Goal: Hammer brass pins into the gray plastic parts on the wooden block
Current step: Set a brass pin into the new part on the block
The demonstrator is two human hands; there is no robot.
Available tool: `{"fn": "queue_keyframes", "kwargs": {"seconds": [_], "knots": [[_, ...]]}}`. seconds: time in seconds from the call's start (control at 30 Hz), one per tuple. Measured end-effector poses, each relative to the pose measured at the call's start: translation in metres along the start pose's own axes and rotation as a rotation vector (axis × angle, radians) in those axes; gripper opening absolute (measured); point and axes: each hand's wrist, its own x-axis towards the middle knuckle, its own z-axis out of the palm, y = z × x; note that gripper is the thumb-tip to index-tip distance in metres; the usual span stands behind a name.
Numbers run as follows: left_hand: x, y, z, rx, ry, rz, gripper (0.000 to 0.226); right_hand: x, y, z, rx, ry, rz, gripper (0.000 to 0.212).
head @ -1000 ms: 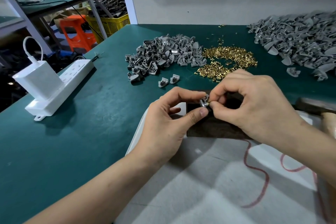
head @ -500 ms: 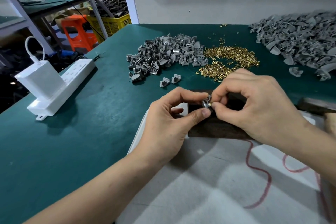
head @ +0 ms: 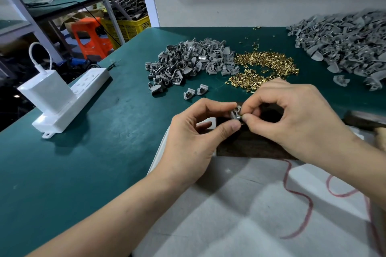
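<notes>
Gray plastic part (head: 236,113): I see one small piece pinched between both hands, just above the near-left end of the wooden block (head: 250,142).
Left hand (head: 196,142): thumb and forefinger grasp the part from the left side; the other fingers curl loosely.
Right hand (head: 296,119): its fingertips (head: 246,118) are pressed to the part's right side, as if seating a pin; the pin itself is too small for me to make out.
Hammer (head: 363,120): lies untouched at the right edge, so I judge no blow is struck on this piece yet.
Brass pins (head: 265,69): a large loose pile beyond the hands, so plenty of stock remains.
Small gray pile (head: 188,62): left of the pins; I cannot tell whether these are finished or waiting.
Large gray pile (head: 344,46): far right, likewise unclear.
Two loose parts (head: 195,91): lying apart, near the small pile.
Progress: I judge this as mid-run, at pin placement, with hammering still to come.
</notes>
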Motion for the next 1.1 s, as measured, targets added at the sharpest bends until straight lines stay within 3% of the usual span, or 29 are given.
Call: {"fn": "queue_keyframes", "kwargs": {"seconds": [0.47, 1.1], "knots": [[-0.0001, -0.0007, 0.0008, 0.103, -0.007, -0.003, 0.019, 0.0027, 0.0055, -0.0075, 0.094, -0.097, 0.071, 0.008], [-0.0017, 0.0003, 0.001, 0.063, 0.051, -0.02, 0.014, 0.0004, 0.0042, -0.0064, 0.122, -0.027, 0.068, 0.016]]}}
